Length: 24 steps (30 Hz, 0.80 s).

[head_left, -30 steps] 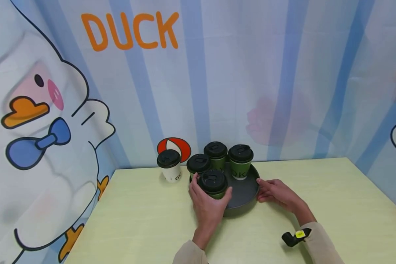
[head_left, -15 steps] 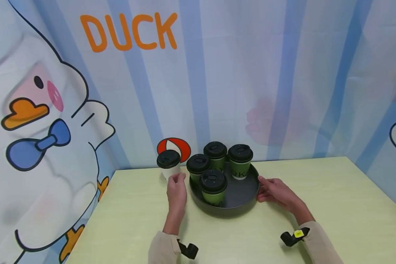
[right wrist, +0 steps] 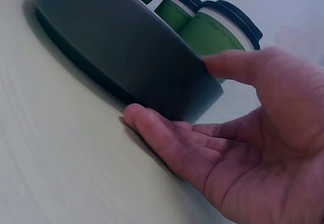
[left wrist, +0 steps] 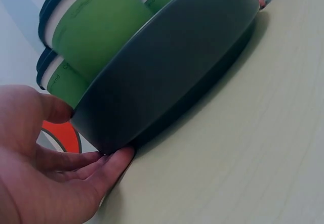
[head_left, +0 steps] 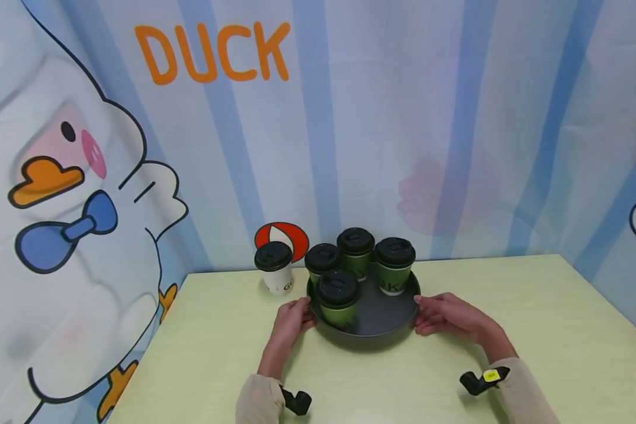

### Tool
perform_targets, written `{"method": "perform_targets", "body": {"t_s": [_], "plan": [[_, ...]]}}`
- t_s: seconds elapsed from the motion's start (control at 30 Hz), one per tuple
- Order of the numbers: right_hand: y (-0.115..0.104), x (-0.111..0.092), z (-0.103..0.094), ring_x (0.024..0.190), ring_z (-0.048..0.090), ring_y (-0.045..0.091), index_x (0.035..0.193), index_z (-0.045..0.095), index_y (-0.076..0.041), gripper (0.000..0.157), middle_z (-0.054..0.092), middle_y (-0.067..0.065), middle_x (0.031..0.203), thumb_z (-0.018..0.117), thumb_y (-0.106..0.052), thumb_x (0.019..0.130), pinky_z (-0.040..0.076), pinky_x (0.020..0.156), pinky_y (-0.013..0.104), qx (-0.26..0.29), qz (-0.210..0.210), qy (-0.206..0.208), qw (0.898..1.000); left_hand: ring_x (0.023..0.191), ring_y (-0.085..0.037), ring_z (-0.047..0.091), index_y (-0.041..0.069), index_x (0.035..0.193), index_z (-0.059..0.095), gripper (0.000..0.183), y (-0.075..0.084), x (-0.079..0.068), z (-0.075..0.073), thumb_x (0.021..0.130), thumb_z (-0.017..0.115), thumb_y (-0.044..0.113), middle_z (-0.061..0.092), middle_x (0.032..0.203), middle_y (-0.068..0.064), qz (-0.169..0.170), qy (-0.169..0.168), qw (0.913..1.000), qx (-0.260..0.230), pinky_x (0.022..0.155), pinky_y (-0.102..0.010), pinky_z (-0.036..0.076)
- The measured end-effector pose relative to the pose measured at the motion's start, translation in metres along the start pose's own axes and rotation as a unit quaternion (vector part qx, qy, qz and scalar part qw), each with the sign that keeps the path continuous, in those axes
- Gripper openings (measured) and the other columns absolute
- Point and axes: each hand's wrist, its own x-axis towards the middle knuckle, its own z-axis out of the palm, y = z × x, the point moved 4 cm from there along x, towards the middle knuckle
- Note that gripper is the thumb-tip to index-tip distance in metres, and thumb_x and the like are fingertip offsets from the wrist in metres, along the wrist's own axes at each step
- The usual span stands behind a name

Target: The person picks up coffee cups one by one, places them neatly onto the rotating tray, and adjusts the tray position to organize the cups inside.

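Observation:
A round dark grey tray carries several green paper cups with black lids. On it, one green cup stands at the front left and another green cup at the back right. My left hand grips the tray's left side. In the left wrist view, its thumb lies at the rim and its fingers reach under the bottom edge. Opposite it, my right hand holds the tray's right side the same way, thumb at the rim and fingers underneath.
A white paper cup with a black lid stands on the pale yellow table, left of the tray. Behind the table's back edge hangs a blue-striped curtain with duck drawings.
My left hand let go of the front green cup, moved left past the white cup's front, then took the tray's left side. My right hand kept its hold; the tray shifted slightly.

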Motion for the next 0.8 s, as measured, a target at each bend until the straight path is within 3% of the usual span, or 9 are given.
{"method": "perform_targets", "body": {"t_s": [0.17, 0.27, 0.4, 0.5, 0.67, 0.8], "plan": [[-0.002, 0.001, 0.001, 0.093, 0.072, 0.024, 0.129, 0.05, 0.023, 0.06, 0.07, 0.019, 0.104, 0.047, -0.034, 0.112, 0.062, 0.09, 0.038, 0.012, -0.015, 0.018, 1.0, 0.082, -0.012, 0.065, -0.016, 0.125, 0.058, 0.043, 0.0, 0.0, -0.001, 0.107, 0.05, 0.023, 0.065, 0.098, -0.01, 0.002, 0.001, 1.0, 0.004, 0.078, -0.027, 0.061], [-0.002, 0.002, 0.002, 0.089, 0.072, 0.021, 0.127, 0.051, 0.022, 0.059, 0.069, 0.017, 0.1, 0.046, -0.034, 0.113, 0.062, 0.088, 0.037, 0.012, -0.019, 0.031, 0.999, 0.084, -0.013, 0.065, -0.016, 0.125, 0.058, 0.043, -0.001, 0.001, -0.001, 0.107, 0.05, 0.023, 0.065, 0.099, -0.011, -0.001, -0.001, 1.0, 0.006, 0.081, -0.03, 0.061], [0.0, -0.003, 0.001, 0.091, 0.073, 0.025, 0.119, 0.058, 0.017, 0.049, 0.07, 0.02, 0.101, 0.048, -0.031, 0.112, 0.063, 0.088, 0.038, 0.012, -0.008, -0.004, 1.0, 0.085, -0.015, 0.065, -0.018, 0.124, 0.058, 0.042, 0.006, -0.005, 0.0, 0.107, 0.049, 0.02, 0.065, 0.1, -0.014, -0.007, -0.007, 0.9998, 0.014, 0.086, -0.036, 0.062], [0.0, -0.005, -0.001, 0.097, 0.073, 0.028, 0.123, 0.057, 0.018, 0.05, 0.07, 0.022, 0.107, 0.047, -0.03, 0.113, 0.062, 0.091, 0.04, 0.015, -0.008, -0.033, 0.999, 0.085, -0.016, 0.066, -0.018, 0.123, 0.058, 0.041, 0.01, -0.007, 0.001, 0.107, 0.049, 0.018, 0.066, 0.099, -0.014, -0.006, -0.01, 0.9998, 0.019, 0.086, -0.037, 0.062], [-0.001, -0.003, -0.002, 0.098, 0.072, 0.026, 0.128, 0.052, 0.023, 0.058, 0.07, 0.022, 0.108, 0.047, -0.032, 0.113, 0.061, 0.092, 0.038, 0.013, -0.022, -0.017, 1.0, 0.085, -0.014, 0.066, -0.015, 0.125, 0.059, 0.043, -0.001, 0.003, -0.001, 0.106, 0.049, 0.023, 0.067, 0.101, -0.013, -0.003, 0.0, 0.9997, 0.024, 0.083, -0.031, 0.062], [0.0, -0.003, -0.001, 0.096, 0.073, 0.026, 0.121, 0.057, 0.019, 0.05, 0.071, 0.022, 0.106, 0.047, -0.029, 0.112, 0.062, 0.091, 0.039, 0.017, -0.012, -0.036, 0.999, 0.086, -0.013, 0.066, -0.014, 0.125, 0.059, 0.044, -0.001, 0.002, -0.001, 0.106, 0.051, 0.024, 0.067, 0.102, -0.013, -0.006, 0.006, 0.9997, 0.025, 0.083, -0.029, 0.062]]}}
